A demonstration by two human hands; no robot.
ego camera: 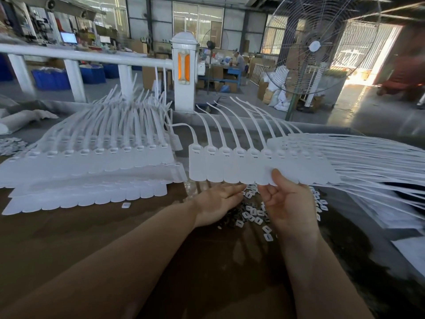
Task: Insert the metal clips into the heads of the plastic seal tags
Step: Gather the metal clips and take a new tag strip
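A joined strip of white plastic seal tags [220, 166] hangs in the air over the brown table [92, 226], heads up and tails curving away. My right hand [287, 203] pinches its lower edge, thumb on the front. My left hand [218, 203] lies palm up under the strip with straight fingers reaching into a pile of small clips [253, 215], white and dark pieces mixed. Whether the fingertips hold a clip is hidden.
Stacked strips of white tags [92, 166] cover the table's left half. More tags [379, 171] fan out on the right over a grey tray. One loose clip [126, 205] lies alone. A white railing post [184, 70] and a large fan [315, 47] stand behind.
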